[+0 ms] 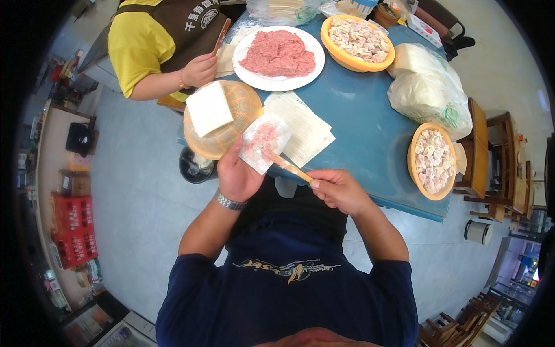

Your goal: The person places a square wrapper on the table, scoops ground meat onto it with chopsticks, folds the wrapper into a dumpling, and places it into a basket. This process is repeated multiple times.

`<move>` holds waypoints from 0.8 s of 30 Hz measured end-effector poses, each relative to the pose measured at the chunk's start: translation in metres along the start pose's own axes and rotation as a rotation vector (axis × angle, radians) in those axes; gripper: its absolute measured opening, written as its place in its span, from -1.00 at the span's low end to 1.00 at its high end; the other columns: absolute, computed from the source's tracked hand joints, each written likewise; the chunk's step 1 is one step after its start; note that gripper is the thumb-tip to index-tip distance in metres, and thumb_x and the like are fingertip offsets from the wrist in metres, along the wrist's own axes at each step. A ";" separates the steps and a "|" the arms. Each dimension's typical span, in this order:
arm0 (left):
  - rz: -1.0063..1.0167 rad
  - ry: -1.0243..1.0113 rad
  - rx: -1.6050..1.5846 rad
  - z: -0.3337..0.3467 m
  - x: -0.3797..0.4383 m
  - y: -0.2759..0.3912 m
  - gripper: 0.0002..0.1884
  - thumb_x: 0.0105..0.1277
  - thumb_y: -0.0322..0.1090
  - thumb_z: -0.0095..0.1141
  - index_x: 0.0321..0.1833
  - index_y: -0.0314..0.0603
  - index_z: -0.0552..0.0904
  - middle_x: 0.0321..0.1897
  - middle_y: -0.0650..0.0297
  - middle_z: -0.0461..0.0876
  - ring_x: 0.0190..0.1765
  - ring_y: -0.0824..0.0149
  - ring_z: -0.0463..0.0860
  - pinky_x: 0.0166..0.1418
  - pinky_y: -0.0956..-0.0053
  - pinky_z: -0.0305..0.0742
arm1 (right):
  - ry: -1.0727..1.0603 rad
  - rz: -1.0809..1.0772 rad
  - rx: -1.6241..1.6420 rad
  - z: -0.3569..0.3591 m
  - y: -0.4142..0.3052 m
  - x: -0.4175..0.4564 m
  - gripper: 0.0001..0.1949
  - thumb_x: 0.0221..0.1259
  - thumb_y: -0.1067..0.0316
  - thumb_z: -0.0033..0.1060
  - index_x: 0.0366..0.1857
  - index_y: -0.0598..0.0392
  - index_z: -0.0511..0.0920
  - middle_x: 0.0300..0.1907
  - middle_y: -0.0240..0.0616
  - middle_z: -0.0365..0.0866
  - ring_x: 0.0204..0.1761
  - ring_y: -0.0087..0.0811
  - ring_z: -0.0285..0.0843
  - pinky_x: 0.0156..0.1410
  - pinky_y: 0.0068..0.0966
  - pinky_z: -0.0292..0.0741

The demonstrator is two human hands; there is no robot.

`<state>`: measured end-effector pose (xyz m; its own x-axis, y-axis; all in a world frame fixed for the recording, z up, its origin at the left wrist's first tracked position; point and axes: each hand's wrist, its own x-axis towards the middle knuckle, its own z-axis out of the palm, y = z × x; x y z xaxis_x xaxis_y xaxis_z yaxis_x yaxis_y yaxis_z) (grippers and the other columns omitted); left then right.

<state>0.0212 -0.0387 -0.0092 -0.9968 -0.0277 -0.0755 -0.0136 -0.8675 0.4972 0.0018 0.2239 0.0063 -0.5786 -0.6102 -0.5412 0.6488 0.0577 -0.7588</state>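
My left hand (240, 171), with a metal watch on the wrist, holds a square dough wrapper (260, 152) smeared with minced meat on its palm and fingers. The fingers of my right hand (338, 188) are closed on a flat wooden stick (290, 167), whose meat-coated tip touches the wrapper. A stack of white wrappers (209, 108) lies on an upturned orange basket (247, 102) to the left. Beyond my hands, a white oval plate (318, 54) bears a mound of minced meat (277, 54). Sheets of paper (303, 130) lie just beyond the wrapper.
Filled wontons sit in an orange bowl (357, 66) at the back and another bowl (412, 169) at the right. Plastic bags (429, 91) stand on the blue table (347, 117). A co-worker's hand (200, 70) holds another stick. A black bin (190, 167) is below left.
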 end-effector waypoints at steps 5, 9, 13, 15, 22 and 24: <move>-0.002 0.009 -0.015 -0.005 -0.001 0.004 -0.36 0.68 -0.10 -0.14 0.65 -0.40 0.20 0.58 -0.07 0.40 0.60 -0.01 0.42 0.68 0.02 0.28 | 0.045 -0.021 -0.057 -0.019 0.000 -0.006 -0.66 0.56 0.31 0.25 0.29 0.19 0.67 -0.42 -0.52 0.48 -0.50 -0.76 0.25 -0.47 -0.74 0.15; -0.001 0.030 -0.023 -0.002 0.000 0.008 -0.35 0.68 -0.09 -0.14 0.65 -0.41 0.20 0.58 -0.08 0.40 0.59 -0.01 0.42 0.68 0.01 0.28 | 0.086 -0.092 -0.112 -0.024 -0.010 -0.012 -0.66 0.56 0.33 0.24 0.30 0.18 0.68 -0.41 -0.52 0.50 -0.48 -0.75 0.27 -0.45 -0.72 0.19; -0.021 0.031 -0.022 -0.004 0.000 0.003 -0.35 0.69 -0.08 -0.15 0.65 -0.41 0.19 0.57 -0.08 0.41 0.59 -0.01 0.43 0.68 0.00 0.29 | 0.064 -0.281 -0.358 -0.002 -0.015 -0.010 -0.67 0.56 0.33 0.23 0.29 0.13 0.69 -0.40 -0.53 0.53 -0.43 -0.73 0.37 -0.34 -0.69 0.33; -0.019 0.010 -0.021 -0.001 -0.002 0.001 -0.37 0.69 -0.08 -0.16 0.64 -0.41 0.22 0.57 -0.09 0.41 0.59 -0.01 0.43 0.67 0.02 0.31 | 0.070 -0.333 -0.402 -0.001 -0.007 0.001 -0.67 0.56 0.33 0.23 0.29 0.12 0.70 -0.39 -0.54 0.55 -0.40 -0.72 0.40 -0.30 -0.68 0.37; -0.024 0.025 -0.003 -0.004 -0.005 0.005 -0.40 0.71 -0.10 -0.21 0.60 -0.45 0.26 0.54 -0.11 0.44 0.56 -0.01 0.47 0.64 0.05 0.35 | 0.152 -0.129 -0.220 -0.021 -0.017 -0.002 -0.68 0.55 0.34 0.25 0.27 0.13 0.71 -0.37 -0.51 0.60 -0.40 -0.72 0.42 -0.29 -0.69 0.38; -0.011 0.060 0.032 -0.005 -0.005 0.006 -0.39 0.70 -0.10 -0.22 0.60 -0.46 0.26 0.53 -0.12 0.45 0.55 -0.02 0.48 0.65 0.04 0.35 | 0.163 -0.112 -0.163 -0.024 -0.019 -0.004 -0.68 0.54 0.34 0.27 0.26 0.15 0.72 -0.37 -0.52 0.58 -0.37 -0.72 0.44 -0.29 -0.67 0.40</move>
<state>0.0269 -0.0460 -0.0104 -0.9900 -0.0486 -0.1325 -0.0282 -0.8519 0.5229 -0.0198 0.2443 0.0145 -0.7232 -0.4851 -0.4916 0.4952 0.1319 -0.8587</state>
